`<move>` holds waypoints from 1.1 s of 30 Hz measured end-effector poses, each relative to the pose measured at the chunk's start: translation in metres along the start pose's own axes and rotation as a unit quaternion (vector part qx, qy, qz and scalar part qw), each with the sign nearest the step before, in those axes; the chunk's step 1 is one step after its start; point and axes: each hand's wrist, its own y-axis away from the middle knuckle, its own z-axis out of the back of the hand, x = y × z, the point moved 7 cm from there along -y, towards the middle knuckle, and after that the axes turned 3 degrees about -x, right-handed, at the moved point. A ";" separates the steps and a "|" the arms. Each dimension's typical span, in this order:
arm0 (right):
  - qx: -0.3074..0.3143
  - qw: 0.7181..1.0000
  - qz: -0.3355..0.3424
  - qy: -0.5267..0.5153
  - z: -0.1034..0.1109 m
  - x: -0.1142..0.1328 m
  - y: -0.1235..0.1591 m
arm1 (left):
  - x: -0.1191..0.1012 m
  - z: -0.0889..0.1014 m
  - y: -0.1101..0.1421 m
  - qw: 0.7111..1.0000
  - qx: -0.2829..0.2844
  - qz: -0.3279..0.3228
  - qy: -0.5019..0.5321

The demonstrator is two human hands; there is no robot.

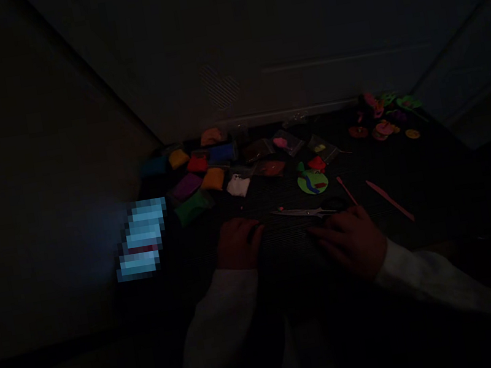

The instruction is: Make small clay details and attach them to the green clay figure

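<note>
The scene is very dark. My left hand (237, 242) rests on a dark mat (283, 246), fingers curled, with nothing visible in it. My right hand (352, 238) lies on the mat with fingers stretched toward the left, just below a pair of scissors (308, 211) with dark handles. It is close to the scissors but does not grip them. A green clay disc (313, 181) with red and blue bits lies beyond the scissors. Both arms wear pale sleeves.
Several small bags of coloured clay (201, 181) lie at the back left. Two pink modelling sticks (390, 200) sit to the right. Finished clay shapes (382, 122) cluster at the far right. A glowing screen (142, 237) lies at left. Walls close in behind.
</note>
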 end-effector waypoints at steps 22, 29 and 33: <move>0.032 0.999 0.025 0.029 -0.005 0.007 -0.007 | -0.001 0.000 0.000 1.000 -0.002 -0.003 -0.002; 0.032 0.998 0.036 0.043 -0.006 0.008 -0.010 | -0.001 0.000 0.000 1.000 -0.003 -0.007 -0.007; 0.034 0.998 0.042 0.045 -0.005 0.009 -0.010 | -0.001 0.000 0.001 1.000 -0.005 -0.011 -0.008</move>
